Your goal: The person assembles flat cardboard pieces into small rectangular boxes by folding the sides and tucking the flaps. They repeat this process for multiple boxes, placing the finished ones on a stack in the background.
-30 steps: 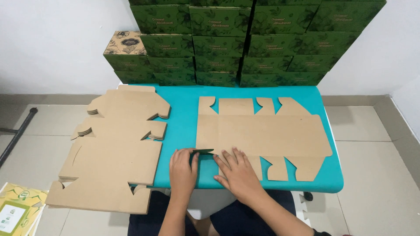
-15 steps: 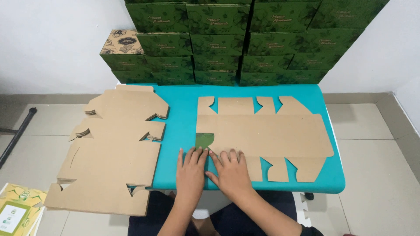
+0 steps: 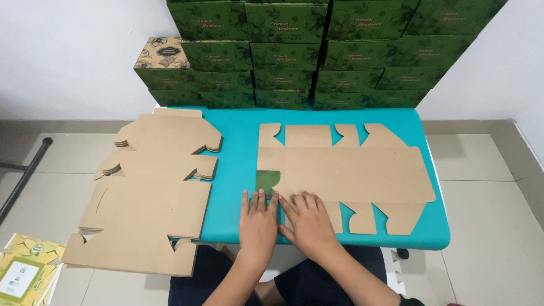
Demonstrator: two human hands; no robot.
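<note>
A flat, die-cut brown cardboard box blank [image 3: 351, 173] lies unfolded on the teal table [image 3: 238, 153]. At its near left corner a small flap [image 3: 267, 181] is folded over, showing its green printed side. My left hand [image 3: 258, 221] lies flat, fingers together, just below that flap, pressing on the blank's near left edge. Beside it, almost touching, my right hand [image 3: 306, 224] presses flat on the blank's near edge. Neither hand grips anything.
A thick stack of identical brown blanks [image 3: 147, 192] overhangs the table's left side. Finished dark green boxes [image 3: 317, 51] are stacked against the wall at the back, one brown-topped box [image 3: 164, 54] at the left. Yellow-green boxes [image 3: 25, 272] lie on the tiled floor.
Both hands slid forward and now lie flat side by side. The small corner flap has been turned over onto the blank, showing its green side.
</note>
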